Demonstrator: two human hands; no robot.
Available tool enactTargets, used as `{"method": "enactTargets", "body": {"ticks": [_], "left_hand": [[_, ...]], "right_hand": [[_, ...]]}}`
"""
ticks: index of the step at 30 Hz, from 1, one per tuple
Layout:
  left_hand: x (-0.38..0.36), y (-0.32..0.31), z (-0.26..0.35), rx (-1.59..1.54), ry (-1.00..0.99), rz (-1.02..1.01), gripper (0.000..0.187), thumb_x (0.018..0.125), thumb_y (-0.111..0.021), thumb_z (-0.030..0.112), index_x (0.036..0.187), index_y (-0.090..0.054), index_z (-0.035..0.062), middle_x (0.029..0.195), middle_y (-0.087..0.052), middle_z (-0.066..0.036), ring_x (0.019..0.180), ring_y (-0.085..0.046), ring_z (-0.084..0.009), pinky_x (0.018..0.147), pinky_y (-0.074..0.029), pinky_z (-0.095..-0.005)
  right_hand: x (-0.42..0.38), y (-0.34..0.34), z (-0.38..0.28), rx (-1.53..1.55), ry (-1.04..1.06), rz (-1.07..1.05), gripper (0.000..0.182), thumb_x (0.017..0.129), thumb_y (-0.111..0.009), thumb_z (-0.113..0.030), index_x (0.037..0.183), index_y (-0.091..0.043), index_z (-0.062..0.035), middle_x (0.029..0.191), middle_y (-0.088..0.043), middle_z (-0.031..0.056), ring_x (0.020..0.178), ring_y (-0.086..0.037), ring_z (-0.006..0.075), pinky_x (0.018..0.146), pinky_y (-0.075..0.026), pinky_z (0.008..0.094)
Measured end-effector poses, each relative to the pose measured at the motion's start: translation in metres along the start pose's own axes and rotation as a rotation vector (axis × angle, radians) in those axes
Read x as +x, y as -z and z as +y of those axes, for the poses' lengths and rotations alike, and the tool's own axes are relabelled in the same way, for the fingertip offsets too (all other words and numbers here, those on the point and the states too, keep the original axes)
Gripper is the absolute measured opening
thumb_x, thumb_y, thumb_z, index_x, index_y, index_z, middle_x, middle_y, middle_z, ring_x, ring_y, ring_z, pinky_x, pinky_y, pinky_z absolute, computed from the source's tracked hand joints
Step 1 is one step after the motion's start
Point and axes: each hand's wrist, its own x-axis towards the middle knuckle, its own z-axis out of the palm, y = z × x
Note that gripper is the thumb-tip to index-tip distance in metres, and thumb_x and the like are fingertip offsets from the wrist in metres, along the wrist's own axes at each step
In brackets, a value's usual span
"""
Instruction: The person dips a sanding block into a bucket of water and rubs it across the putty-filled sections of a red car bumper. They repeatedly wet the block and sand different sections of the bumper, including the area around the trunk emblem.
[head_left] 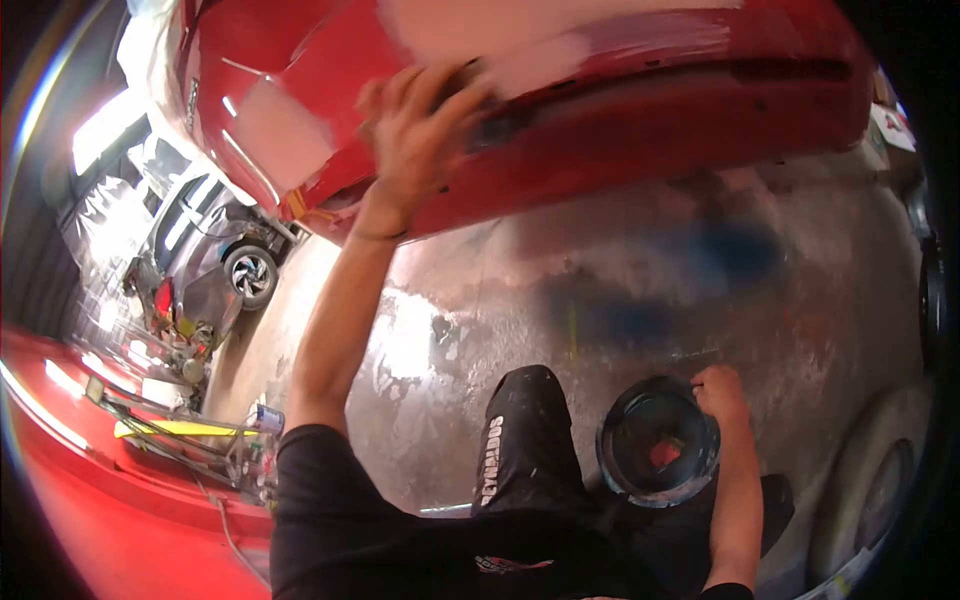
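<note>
Reaching up with the left hand (425, 125) to the red car panel (620, 125), parting the fingers but blurring too much to tell of any hold. Closing the right hand (718, 390) on the rim of the black bucket (609, 440), holding it between the legs (532, 430) with a red piece (665, 453) lying inside.

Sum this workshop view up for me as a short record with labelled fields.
Left hand: blurred, at the red vehicle panel; whether it holds anything is unclear
Right hand: closed at the rim of a dark bucket
In bucket: something red
Panel finish: red, with pale pinkish patches
Left background: damaged car, wheel visible
Floor: grey, stained
</note>
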Motion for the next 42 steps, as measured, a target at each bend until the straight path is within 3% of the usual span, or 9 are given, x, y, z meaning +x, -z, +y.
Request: {"method": "enactTargets", "body": {"ticks": [5, 10, 14, 22, 25, 27, 37, 40, 42], "left_hand": [[0.117, -0.053, 0.079, -0.109, -0.050, 0.083, 0.037, 0.089, -0.070, 0.014, 0.126, -0.071, 0.0188, 0.135, -0.064, -0.008, 0.127, -0.062, -0.0293, 0.108, -0.045, -0.0603], [0.057, -0.027, 0.033, -0.237, -0.047, 0.128, 0.043, 0.091, -0.068, 0.013, 0.134, -0.067, 0.0179, 0.135, -0.064, -0.007, 0.131, -0.060, -0.0275, 0.109, -0.043, -0.0618], [-0.059, 0.021, -0.031, -0.006, 0.103, 0.044, 0.037, 0.088, -0.084, 0.016, 0.122, -0.081, 0.0299, 0.137, -0.069, 0.001, 0.130, -0.063, -0.0260, 0.113, -0.036, -0.0504], [0.056, -0.022, 0.028, 0.006, -0.071, 0.053, 0.056, 0.083, -0.088, 0.021, 0.137, -0.078, 0.0336, 0.149, -0.067, 0.004, 0.135, -0.060, -0.0241, 0.116, -0.035, -0.0494], [0.054, -0.012, 0.015, -0.050, -0.221, -0.067, 0.038, 0.095, -0.065, 0.015, 0.133, -0.069, 0.0179, 0.132, -0.066, -0.006, 0.130, -0.061, -0.0276, 0.109, -0.044, -0.0608], [0.019, -0.009, -0.025, -0.076, -0.333, -0.151, 0.058, 0.084, -0.088, 0.027, 0.140, -0.076, 0.0366, 0.151, -0.066, 0.005, 0.137, -0.059, -0.0212, 0.118, -0.032, -0.0505], [0.061, -0.028, 0.035, 0.143, -0.424, -0.142, 0.066, 0.083, -0.087, 0.027, 0.146, -0.072, 0.0401, 0.153, -0.065, 0.006, 0.135, -0.061, -0.0214, 0.116, -0.037, -0.0500], [0.062, -0.039, 0.042, -0.182, -0.328, 0.027, 0.036, 0.096, -0.065, 0.017, 0.132, -0.070, 0.0181, 0.129, -0.067, -0.006, 0.129, -0.062, -0.0277, 0.109, -0.045, -0.0598], [0.029, -0.033, 0.015, -0.001, -0.234, -0.173, 0.068, 0.080, -0.088, 0.027, 0.145, -0.072, 0.0402, 0.152, -0.065, 0.006, 0.135, -0.060, -0.0216, 0.115, -0.037, -0.0507]], "right_hand": [[0.001, 0.005, -0.004, 0.048, -0.099, -0.069, 0.025, 0.086, -0.085, -0.013, 0.111, -0.088, -0.0088, 0.113, -0.082, 0.0192, 0.110, -0.076, 0.0413, 0.101, -0.059, 0.0493], [-0.001, 0.009, -0.011, 0.114, -0.164, -0.095, 0.024, 0.090, -0.083, -0.009, 0.113, -0.088, -0.0079, 0.115, -0.081, 0.0195, 0.113, -0.076, 0.0403, 0.104, -0.059, 0.0482], [-0.007, 0.012, -0.016, 0.083, -0.154, -0.074, 0.025, 0.089, -0.082, -0.012, 0.113, -0.088, -0.0089, 0.116, -0.081, 0.0210, 0.115, -0.075, 0.0410, 0.104, -0.059, 0.0489], [-0.003, 0.022, -0.026, 0.043, -0.222, -0.110, 0.027, 0.087, -0.082, -0.014, 0.113, -0.088, -0.0087, 0.117, -0.081, 0.0204, 0.114, -0.075, 0.0416, 0.104, -0.059, 0.0494], [-0.003, 0.001, 0.001, 0.094, -0.175, -0.075, 0.025, 0.088, -0.081, -0.013, 0.112, -0.088, -0.0086, 0.117, -0.081, 0.0203, 0.113, -0.074, 0.0417, 0.103, -0.059, 0.0495], [0.001, 0.002, -0.002, 0.093, -0.157, -0.066, 0.024, 0.089, -0.080, -0.012, 0.112, -0.088, -0.0086, 0.117, -0.081, 0.0198, 0.115, -0.074, 0.0417, 0.104, -0.058, 0.0505], [0.001, 0.007, -0.008, -0.002, -0.150, -0.067, 0.026, 0.086, -0.082, -0.012, 0.112, -0.088, -0.0107, 0.116, -0.082, 0.0180, 0.115, -0.075, 0.0407, 0.103, -0.059, 0.0502], [0.003, 0.006, -0.007, 0.118, -0.177, -0.094, 0.026, 0.087, -0.083, -0.015, 0.112, -0.088, -0.0116, 0.117, -0.082, 0.0178, 0.117, -0.075, 0.0403, 0.104, -0.059, 0.0497], [-0.006, 0.025, -0.027, 0.023, -0.167, -0.101, 0.029, 0.088, -0.084, -0.016, 0.116, -0.088, -0.0126, 0.117, -0.081, 0.0175, 0.116, -0.075, 0.0398, 0.104, -0.059, 0.0504]]}}
